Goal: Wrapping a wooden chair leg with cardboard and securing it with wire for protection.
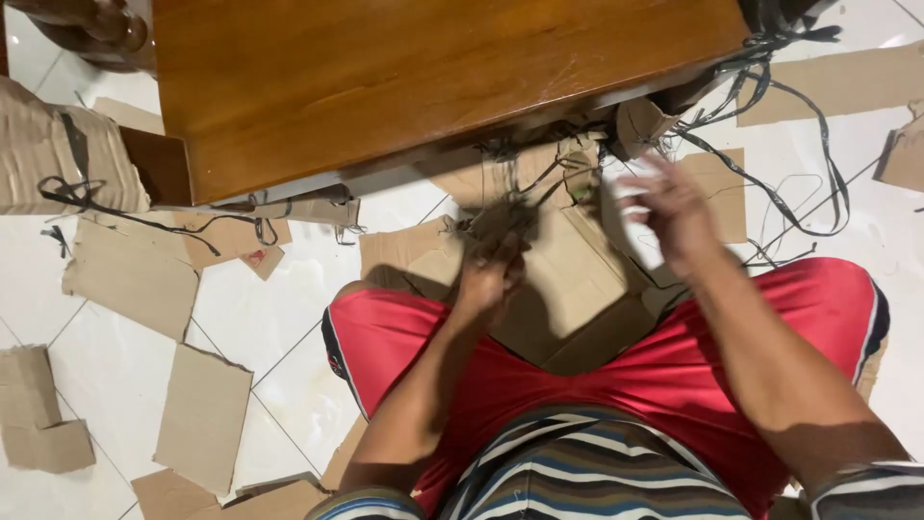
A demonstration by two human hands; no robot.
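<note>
My left hand [491, 274] is closed around a tangled bunch of dark strands [510, 207] that runs up toward the edge of a wooden table [404, 77]. My right hand [669, 212] is blurred by motion beside it, fingers spread, next to a white blur that I cannot make out. Both hands hover above a folded cardboard piece [577, 289] that lies between my knees, over my red shorts [616, 376].
Torn cardboard pieces [202, 414] lie scattered over the white tiled floor [279, 308]. Black plastic straps [799, 125] trail from the table's right corner across the floor. A crumpled cardboard box [58, 144] sits at the left. A carved wooden leg [96, 29] shows at the top left.
</note>
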